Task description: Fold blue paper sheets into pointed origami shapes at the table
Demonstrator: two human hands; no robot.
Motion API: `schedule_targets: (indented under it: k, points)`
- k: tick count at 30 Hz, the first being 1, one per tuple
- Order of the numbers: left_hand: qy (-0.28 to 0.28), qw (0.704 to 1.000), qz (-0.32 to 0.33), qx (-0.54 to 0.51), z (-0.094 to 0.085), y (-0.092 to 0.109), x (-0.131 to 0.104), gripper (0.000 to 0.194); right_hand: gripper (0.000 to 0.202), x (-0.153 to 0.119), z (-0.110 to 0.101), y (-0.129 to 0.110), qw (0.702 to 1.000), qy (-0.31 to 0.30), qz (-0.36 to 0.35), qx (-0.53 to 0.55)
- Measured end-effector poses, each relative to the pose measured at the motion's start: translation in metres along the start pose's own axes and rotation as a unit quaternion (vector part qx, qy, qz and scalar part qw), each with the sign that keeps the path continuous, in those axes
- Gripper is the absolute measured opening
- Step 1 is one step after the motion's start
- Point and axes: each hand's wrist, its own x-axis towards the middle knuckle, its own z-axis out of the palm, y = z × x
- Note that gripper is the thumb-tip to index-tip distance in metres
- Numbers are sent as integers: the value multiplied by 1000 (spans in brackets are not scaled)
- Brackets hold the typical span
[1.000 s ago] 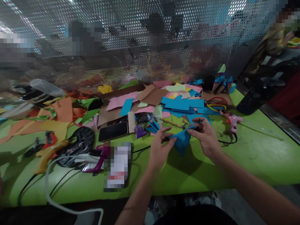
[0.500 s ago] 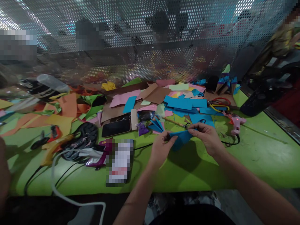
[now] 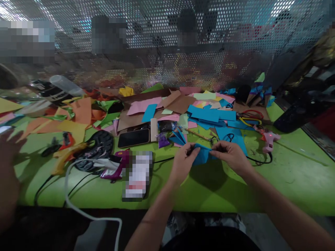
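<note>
A folded piece of blue paper (image 3: 200,157) is held above the green table, between my two hands. My left hand (image 3: 182,162) pinches its left side with thumb and fingers. On the right, my right hand (image 3: 230,155) pinches the other side near the top edge. Just beyond the left fingers lies a folded blue paper piece (image 3: 178,136). Flat blue paper (image 3: 230,134) lies behind my right hand, with a pair of scissors' dark handles (image 3: 214,140) close by. The fingertips partly hide the paper's upper corners.
A pink glue gun (image 3: 269,141) lies to the right. Further left are a black phone (image 3: 134,138), a lit phone (image 3: 138,176), a yellow glue gun (image 3: 68,156) and a white cable (image 3: 67,188). Paper scraps (image 3: 172,104) cover the back. Another person's hand (image 3: 9,167) is at the left edge.
My hands have drawn closer together, and the blue paper between them looks narrower and more folded. The other person's hand has come further into view at the left.
</note>
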Motion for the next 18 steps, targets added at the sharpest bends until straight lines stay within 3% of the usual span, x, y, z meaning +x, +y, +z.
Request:
schedule_targets:
  k: [7,13,18]
  points:
    - [-5,999,8,34,0,-2,0,15,17,-5,3,-7,997,-28,-24,-65]
    - [-47,990,66,114,0,-4,0,12,22,-4,7,-6,993,-53,-18,-108]
    - [-10,995,57,84,-2,0,2,12,26,1,2,-5,995,-58,9,-77]
